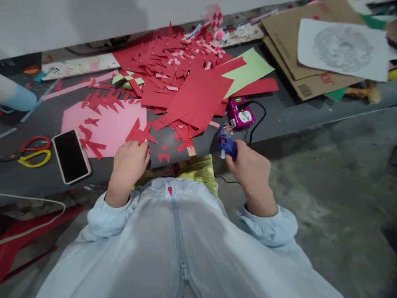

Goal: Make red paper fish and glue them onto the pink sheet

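Note:
My right hand (pixel 249 167) is closed round a small blue glue gun (pixel 226 140) at the near edge of the dark table (pixel 279 111), its nozzle pointing away from me. My left hand (pixel 130 159) rests curled at the table edge, fingertips pressed on a red paper cut-out (pixel 139 134) lying partly on a pink sheet (pixel 108 124). A big heap of red paper sheets and scraps (pixel 182 78) spreads across the middle of the table just beyond both hands.
A purple device (pixel 240 114) with a black cable sits beside the glue gun. A phone (pixel 71 155) and red-and-yellow scissors (pixel 34 151) lie at the left. Light green paper (pixel 251 68), cardboard (pixel 294 45) and a drawing sheet (pixel 344 47) lie at the right. Concrete floor lies below.

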The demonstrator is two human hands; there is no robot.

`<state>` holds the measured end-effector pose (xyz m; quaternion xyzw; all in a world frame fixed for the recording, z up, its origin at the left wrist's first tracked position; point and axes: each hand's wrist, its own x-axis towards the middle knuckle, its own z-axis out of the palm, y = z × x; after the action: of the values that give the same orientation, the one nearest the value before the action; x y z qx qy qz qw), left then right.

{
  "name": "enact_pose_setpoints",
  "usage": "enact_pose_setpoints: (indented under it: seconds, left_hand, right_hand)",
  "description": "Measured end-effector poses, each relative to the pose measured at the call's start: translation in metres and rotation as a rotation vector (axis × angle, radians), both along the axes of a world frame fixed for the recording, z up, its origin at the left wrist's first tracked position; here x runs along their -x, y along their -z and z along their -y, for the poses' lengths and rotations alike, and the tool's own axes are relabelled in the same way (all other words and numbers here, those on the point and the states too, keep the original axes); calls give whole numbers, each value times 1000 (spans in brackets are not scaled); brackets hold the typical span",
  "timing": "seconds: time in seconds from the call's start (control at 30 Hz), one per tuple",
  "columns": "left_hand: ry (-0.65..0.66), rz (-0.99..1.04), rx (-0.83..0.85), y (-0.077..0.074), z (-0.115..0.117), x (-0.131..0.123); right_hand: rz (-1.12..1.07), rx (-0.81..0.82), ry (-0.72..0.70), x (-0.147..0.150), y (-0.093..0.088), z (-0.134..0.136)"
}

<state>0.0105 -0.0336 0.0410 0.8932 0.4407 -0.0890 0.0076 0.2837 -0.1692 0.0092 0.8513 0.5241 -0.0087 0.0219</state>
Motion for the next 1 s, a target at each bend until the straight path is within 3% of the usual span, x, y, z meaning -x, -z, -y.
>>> enact_pose_setpoints:
  seconds: [0.17,0.4,0.8,1.0]
  left_hand:
    - [-16,27,-13,-1,6,-1]
    - [-34,23,6,-3,9,3]
    - [-89,113,-31,-1,9,15]
    - [-195,222,-98,11,2,19]
  right_hand:
    - [66,66,-24,8,7,-9]
    - [77,40,-41,17,18,-17]
    - [-82,-23,-19,28,12,-23]
    - [-54,19,-50,30,4,-25]
